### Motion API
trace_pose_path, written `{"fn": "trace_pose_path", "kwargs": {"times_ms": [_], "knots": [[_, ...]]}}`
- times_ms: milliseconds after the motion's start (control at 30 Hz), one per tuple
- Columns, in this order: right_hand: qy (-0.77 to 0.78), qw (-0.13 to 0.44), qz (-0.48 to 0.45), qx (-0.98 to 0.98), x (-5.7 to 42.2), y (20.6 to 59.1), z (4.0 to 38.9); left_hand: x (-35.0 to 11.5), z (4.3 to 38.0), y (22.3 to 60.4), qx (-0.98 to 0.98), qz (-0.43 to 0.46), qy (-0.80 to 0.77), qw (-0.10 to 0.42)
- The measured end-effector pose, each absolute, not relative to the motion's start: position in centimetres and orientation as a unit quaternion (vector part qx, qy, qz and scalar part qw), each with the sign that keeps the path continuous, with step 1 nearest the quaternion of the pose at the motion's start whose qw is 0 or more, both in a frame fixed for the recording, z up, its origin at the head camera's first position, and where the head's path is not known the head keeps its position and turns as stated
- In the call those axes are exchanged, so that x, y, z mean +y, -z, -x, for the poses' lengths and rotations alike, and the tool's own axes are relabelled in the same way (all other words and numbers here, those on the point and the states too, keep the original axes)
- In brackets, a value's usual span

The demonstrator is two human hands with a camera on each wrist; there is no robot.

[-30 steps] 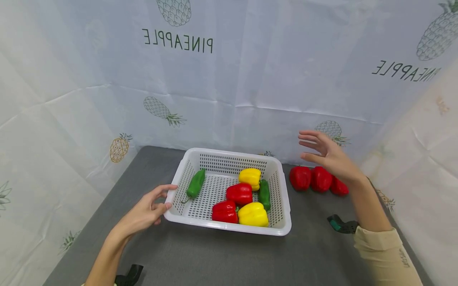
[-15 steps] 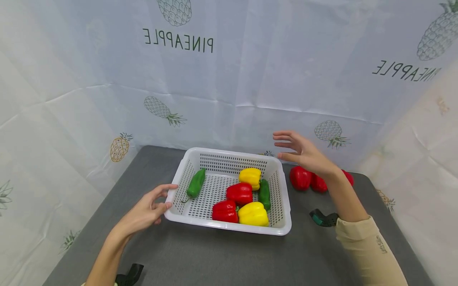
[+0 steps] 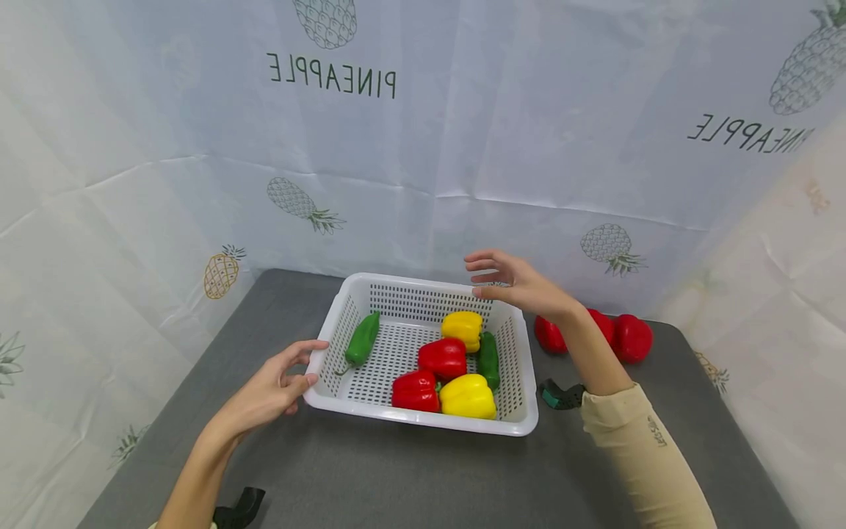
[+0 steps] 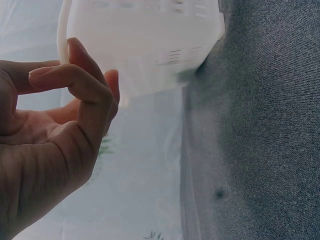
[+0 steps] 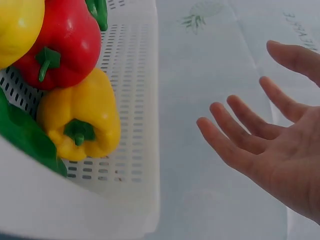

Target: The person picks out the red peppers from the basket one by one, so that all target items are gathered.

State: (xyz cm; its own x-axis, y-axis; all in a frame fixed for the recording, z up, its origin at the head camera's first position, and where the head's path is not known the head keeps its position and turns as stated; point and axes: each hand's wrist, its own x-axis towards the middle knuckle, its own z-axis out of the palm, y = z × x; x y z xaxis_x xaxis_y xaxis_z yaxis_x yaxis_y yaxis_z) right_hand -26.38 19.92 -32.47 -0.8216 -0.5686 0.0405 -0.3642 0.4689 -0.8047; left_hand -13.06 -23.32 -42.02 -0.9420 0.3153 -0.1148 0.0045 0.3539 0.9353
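Note:
A white perforated plastic basket (image 3: 423, 427) stands on the grey table. Its left rim is pinched between the thumb and fingers of my left hand (image 3: 271, 386); the left wrist view shows that hand (image 4: 65, 110) at the rim. Inside lie a green pepper (image 3: 362, 340) on the left, two red bell peppers (image 3: 442, 358), a yellow bell pepper (image 3: 468, 397) in front, another yellow bell pepper (image 3: 462, 328) behind, and a second green pepper (image 3: 488, 360). My right hand (image 3: 522, 285) hovers by the basket's back right rim, fingers spread and holding nothing; in the right wrist view this hand (image 5: 275, 130) is apart from the basket.
Several red bell peppers (image 3: 632, 339) sit on the table right of the basket, partly hidden by my right forearm. A pineapple-print curtain (image 3: 423, 147) hangs behind the table (image 3: 410, 477). Black wrist-worn devices (image 3: 562, 395) show at both wrists.
My right hand has moved left, from above the loose red bell peppers to the basket's back rim, uncovering the rightmost red bell pepper. The left hand and basket have stayed put.

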Motion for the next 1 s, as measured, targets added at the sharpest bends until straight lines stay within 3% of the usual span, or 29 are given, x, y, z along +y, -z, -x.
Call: {"fn": "trace_pose_path", "kwargs": {"times_ms": [533,1000], "knots": [[0.399,0.376,0.23,0.804,17.5,35.6,28.2,-23.3,13.0,42.1,0.814,-0.102,-0.556,0.133],[0.367,0.417,0.231,0.799,15.2,36.2,28.6,-23.3,13.0,42.1,0.814,-0.102,-0.556,0.133]]}}
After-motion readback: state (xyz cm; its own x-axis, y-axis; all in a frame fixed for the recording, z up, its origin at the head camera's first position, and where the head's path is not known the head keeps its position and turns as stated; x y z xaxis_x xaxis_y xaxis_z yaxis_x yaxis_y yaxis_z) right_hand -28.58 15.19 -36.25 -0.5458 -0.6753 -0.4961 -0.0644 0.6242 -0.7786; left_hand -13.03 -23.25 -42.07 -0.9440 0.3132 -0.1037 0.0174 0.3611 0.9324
